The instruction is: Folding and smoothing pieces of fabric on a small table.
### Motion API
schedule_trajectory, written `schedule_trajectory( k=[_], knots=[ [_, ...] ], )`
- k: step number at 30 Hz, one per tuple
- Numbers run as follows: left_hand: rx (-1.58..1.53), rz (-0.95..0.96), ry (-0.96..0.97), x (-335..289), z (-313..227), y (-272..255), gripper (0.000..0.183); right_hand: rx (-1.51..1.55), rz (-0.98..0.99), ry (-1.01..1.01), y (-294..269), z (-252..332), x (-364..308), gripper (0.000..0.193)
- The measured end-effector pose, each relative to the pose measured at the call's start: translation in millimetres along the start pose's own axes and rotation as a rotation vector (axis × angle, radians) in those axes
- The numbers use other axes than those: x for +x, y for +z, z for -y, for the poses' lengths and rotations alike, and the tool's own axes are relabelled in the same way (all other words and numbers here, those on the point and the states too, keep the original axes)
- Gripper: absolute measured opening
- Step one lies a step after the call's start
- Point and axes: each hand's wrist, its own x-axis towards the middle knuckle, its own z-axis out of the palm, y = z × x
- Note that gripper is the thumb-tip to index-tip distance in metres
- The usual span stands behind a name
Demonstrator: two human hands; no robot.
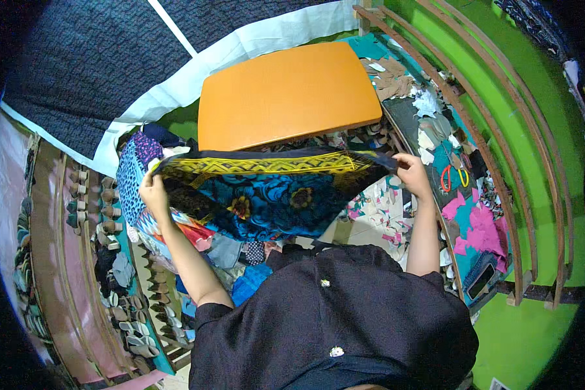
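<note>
One patterned cloth (273,195) stretches between your left hand (152,190) and your right hand (412,175), held out in front of your black shirt (331,318). Your left grip pinches its left upper corner, and your right grip is closed around the right upper corner. The upper edge runs nearly straight across, dark along the rim, with a yellow zigzag band just below it. Under that band the cloth hangs in loose folds of blue and black, with brownish-yellow flowers showing.

On the far side of the cloth you have an orange counter (289,94); whether the two touch, you cannot tell from here. Beyond it, to the far left, hangs a dark curtain (97,71) with a white border.

Near your left forearm lies a heap of clothes (131,183), some spotted, some striped, some plain blue. Farther left, rows of shoes (140,328) sit along racks.

To your right, past your right hand, runs a green-covered counter (463,263). On it you have scissors (446,179) with one red and one yellow handle loop, ragged pink pieces (481,231) nearer to you, and a dark phone (481,279) at the near end. Wooden rails (522,110) curve along the green wall (452,39) behind. Pale scraps (387,218) litter the floor between the cloth and that counter.
</note>
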Motion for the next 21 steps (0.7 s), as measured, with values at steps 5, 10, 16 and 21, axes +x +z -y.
schedule_trajectory(
  k=[5,10,16,21],
  knots=[
    [-0.147,0.413,-0.035,-45.1,-31.1,67.6,0.02,0.558,-0.067,-0.155,29.8,14.4,10.6,0.022],
    [-0.115,0.566,-0.023,-79.1,-51.4,115.7,0.017,0.416,0.085,-0.161,64.7,45.2,19.6,0.016],
    [-0.007,0.977,0.038,-89.2,-95.7,125.2,0.02,0.307,0.282,-0.5,91.7,77.9,29.6,0.023],
    [-0.077,1.093,0.07,-98.1,-119.1,137.1,0.022,0.268,0.686,-0.31,155.1,90.6,22.9,0.027]
  ],
)
